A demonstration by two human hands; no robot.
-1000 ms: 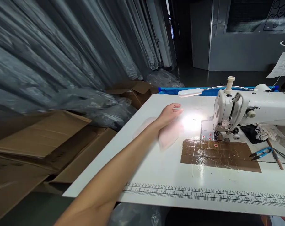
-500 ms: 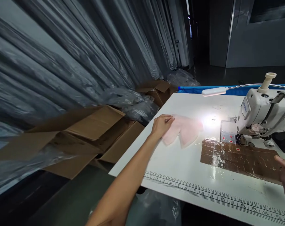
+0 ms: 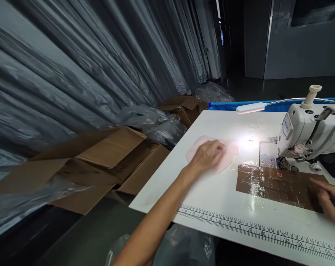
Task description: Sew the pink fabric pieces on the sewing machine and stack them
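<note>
A thin, pale pink piece of fabric [image 3: 226,159] lies flat on the white tabletop, left of the sewing machine [image 3: 297,129]. My left hand [image 3: 209,154] is over the middle of the fabric, its fingers curled together; whatever they may pinch is too small to make out. At the right edge, my right hand [image 3: 329,197] rests by the right end of a brown, shiny taped sheet [image 3: 278,186], index finger stretched out and fingers apart, holding nothing.
A lit lamp [image 3: 251,108] on a bendable neck hangs behind the machine's plate. A printed ruler [image 3: 247,229] runs along the table's front edge. Open cardboard boxes [image 3: 112,146] and clear plastic [image 3: 167,129] stand left of the table, by grey curtains.
My left hand has moved right from the fabric's upper left corner to its middle. My right hand has come further into view, leftward over the brown sheet.
</note>
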